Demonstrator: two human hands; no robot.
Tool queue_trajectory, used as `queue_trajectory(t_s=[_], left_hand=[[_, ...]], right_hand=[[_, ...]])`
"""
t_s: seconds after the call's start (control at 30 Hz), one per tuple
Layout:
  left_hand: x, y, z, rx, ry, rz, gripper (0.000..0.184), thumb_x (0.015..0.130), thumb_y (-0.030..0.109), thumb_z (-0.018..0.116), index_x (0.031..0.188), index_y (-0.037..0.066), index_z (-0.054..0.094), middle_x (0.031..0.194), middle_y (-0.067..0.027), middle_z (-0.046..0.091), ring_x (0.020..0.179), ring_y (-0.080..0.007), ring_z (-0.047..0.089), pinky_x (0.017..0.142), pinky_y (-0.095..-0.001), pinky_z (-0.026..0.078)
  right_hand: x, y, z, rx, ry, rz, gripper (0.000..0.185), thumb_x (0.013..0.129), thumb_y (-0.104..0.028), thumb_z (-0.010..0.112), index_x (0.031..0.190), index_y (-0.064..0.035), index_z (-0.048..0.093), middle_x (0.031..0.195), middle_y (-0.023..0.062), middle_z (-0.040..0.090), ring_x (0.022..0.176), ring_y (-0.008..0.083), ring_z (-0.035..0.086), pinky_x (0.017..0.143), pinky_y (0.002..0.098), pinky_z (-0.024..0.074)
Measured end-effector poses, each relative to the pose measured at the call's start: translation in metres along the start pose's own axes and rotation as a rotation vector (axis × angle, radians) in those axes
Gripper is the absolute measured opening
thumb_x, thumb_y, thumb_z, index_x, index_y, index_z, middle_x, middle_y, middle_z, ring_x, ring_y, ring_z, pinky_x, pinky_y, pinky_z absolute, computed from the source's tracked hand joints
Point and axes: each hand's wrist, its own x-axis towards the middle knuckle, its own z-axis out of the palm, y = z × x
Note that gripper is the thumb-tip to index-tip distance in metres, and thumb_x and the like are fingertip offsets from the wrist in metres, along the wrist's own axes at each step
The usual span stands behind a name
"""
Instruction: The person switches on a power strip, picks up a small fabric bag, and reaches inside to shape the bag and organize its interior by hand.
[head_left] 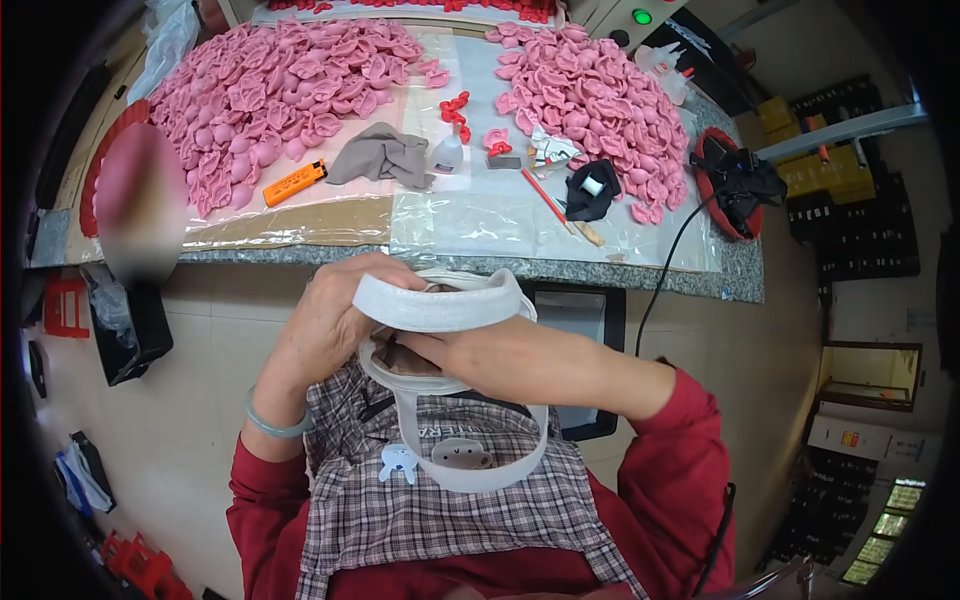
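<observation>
A white bag (430, 308) with a stiff light rim and loop straps is held in front of my apron, just below the table edge. One strap hangs in a loop over the checked apron (400, 530). My left hand (340, 305) is closed round the bag's left side, thumb and fingers at the rim. From the right, my right hand (490, 355) reaches into the bag's opening; its fingertips are hidden inside, so whether they grip anything does not show. Brownish lining shows within the opening.
Pink moulded pieces lie in two large heaps, a left heap (270, 80) and a right heap (600, 110). Between them are an orange box cutter (295, 184), a grey cloth (385, 157), and a small bottle (447, 154). A red basin (715, 190) holds black cloth.
</observation>
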Motion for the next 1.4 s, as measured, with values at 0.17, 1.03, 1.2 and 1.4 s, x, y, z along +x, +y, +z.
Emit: queue_trajectory(t_s=[0.17,1.03,1.2,1.4], left_hand=[[-0.005,-0.008,0.0,-0.028,0.036,-0.028,0.028,0.105,0.027,0.057,0.107,0.002,0.071,0.105,-0.0168,0.077,0.094,-0.0366,0.071,0.087,-0.0429,0.056],[-0.005,-0.01,0.0,0.017,0.069,0.032,0.025,0.103,0.014,0.055,0.109,-0.003,0.072,0.103,-0.015,0.074,0.088,-0.0293,0.07,0.082,-0.0378,0.056],[-0.008,-0.014,0.002,-0.002,0.092,-0.012,0.022,0.1,0.014,0.059,0.107,-0.003,0.071,0.102,-0.0145,0.073,0.087,-0.0291,0.07,0.082,-0.0382,0.055],[-0.009,0.025,0.01,0.338,0.332,-0.108,0.018,0.088,0.01,0.074,0.102,0.0,0.069,0.096,-0.0168,0.069,0.089,-0.0349,0.068,0.08,-0.0414,0.054]], right_hand=[[-0.05,0.053,-0.1,0.536,-0.25,0.478,0.02,0.092,-0.01,0.074,0.108,0.0004,0.073,0.092,0.0128,0.074,0.088,0.0308,0.074,0.079,0.0385,0.0578],[-0.021,-0.004,-0.057,0.3,-0.073,0.245,0.043,0.084,-0.003,0.078,0.126,-0.0036,0.07,0.11,0.0159,0.071,0.087,0.0349,0.072,0.075,0.0418,0.0601],[-0.043,0.015,-0.074,0.169,-0.049,0.231,0.038,0.084,-0.004,0.078,0.121,-0.0043,0.071,0.088,0.0113,0.069,0.076,0.0331,0.069,0.066,0.0423,0.0557],[-0.049,0.011,-0.074,-0.046,-0.07,0.417,0.025,0.086,-0.009,0.079,0.109,-0.0033,0.07,0.078,0.0111,0.063,0.065,0.0284,0.065,0.061,0.0408,0.0516]])
